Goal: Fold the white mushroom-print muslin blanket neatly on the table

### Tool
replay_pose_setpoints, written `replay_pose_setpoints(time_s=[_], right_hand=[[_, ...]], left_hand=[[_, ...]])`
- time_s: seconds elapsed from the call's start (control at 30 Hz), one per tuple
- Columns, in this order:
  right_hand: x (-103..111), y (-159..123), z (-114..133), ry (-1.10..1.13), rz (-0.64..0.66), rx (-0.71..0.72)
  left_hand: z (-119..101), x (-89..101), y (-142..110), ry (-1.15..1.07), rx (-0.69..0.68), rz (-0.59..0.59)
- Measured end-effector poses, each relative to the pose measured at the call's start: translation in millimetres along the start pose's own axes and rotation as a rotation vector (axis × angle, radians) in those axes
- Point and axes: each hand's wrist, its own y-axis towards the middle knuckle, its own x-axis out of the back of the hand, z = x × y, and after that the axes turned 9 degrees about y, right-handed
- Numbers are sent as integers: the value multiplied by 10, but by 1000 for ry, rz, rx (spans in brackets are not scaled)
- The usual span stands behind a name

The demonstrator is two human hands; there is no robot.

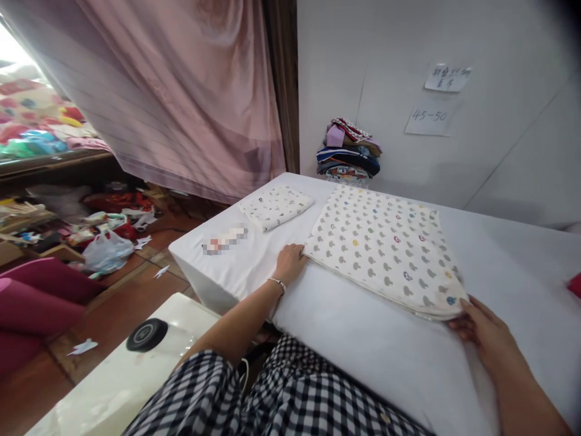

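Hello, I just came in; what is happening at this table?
A person holds a mushroom-print cloth by its two near corners, left hand at one, right hand at the other. The cloth lies flat on the white-covered table. A smaller folded cloth lies beyond the left hand, apart from it.
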Motion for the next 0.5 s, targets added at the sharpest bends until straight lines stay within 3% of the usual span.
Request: replay_pose_setpoints(time_s=[0.2,0.37,0.5], right_hand=[[11,-63,30,-13,50,42],[40,-48,4,83,-15,40],[10,-96,28,-27,15,4]], left_hand=[[-41,19,82,-111,22,3],[65,174,86,-218,152,14],[167,306,-12,-162,163,52]])
